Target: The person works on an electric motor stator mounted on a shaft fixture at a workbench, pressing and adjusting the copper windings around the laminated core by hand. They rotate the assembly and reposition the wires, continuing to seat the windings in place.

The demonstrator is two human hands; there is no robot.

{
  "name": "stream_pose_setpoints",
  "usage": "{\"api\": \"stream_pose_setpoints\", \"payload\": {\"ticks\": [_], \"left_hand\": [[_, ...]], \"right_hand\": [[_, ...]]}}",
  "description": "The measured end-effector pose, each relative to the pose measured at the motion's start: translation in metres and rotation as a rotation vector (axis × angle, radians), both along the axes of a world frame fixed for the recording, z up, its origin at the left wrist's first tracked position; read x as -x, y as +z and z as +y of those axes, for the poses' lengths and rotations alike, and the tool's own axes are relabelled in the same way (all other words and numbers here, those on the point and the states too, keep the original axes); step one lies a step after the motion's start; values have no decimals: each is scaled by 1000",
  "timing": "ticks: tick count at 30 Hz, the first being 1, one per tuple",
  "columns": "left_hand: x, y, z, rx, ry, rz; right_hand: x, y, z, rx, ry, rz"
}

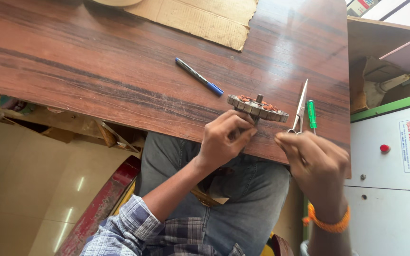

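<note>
My 2 hands at the near edge of the desk (119, 71), with a round motor part between them.

My left hand (224, 142) is closed around the lower side of the round metal stator (258, 107), which stands tilted on the desk near its edge, with copper windings and a short shaft on top. My right hand (316, 159) has its fingers curled at the handles of the scissors (301, 110); the blades lie on the desk just beside the stator and point away from me. A green screwdriver (312, 114) lies just beside the scissors. A blue pen (199, 77) is farther on the desk, and a piece of cardboard (200, 19) is at the far edge.
</note>
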State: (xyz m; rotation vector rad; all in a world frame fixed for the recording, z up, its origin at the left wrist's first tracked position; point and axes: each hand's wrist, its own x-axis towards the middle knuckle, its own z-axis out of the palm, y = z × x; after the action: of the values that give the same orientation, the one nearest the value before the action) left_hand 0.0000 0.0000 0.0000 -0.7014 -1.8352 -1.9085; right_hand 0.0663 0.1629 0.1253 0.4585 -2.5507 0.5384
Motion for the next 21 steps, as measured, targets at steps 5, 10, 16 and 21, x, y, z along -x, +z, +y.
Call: {"api": "stream_pose_setpoints", "payload": {"ticks": [5, 10, 16, 21], "left_hand": [[-8, 0, 10, -175, -2, -430], [-8, 5, 11, -228, 27, -507], [-3, 6, 19, -173, 65, -539], [-5, 16, 19, -127, 78, -489]], "right_hand": [[44, 0, -15, 17, 47, 1], [85, 0, -21, 10, -28, -155], [103, -12, 1, -14, -170, -304], [106, -22, 24, 34, -318, -345]]}}
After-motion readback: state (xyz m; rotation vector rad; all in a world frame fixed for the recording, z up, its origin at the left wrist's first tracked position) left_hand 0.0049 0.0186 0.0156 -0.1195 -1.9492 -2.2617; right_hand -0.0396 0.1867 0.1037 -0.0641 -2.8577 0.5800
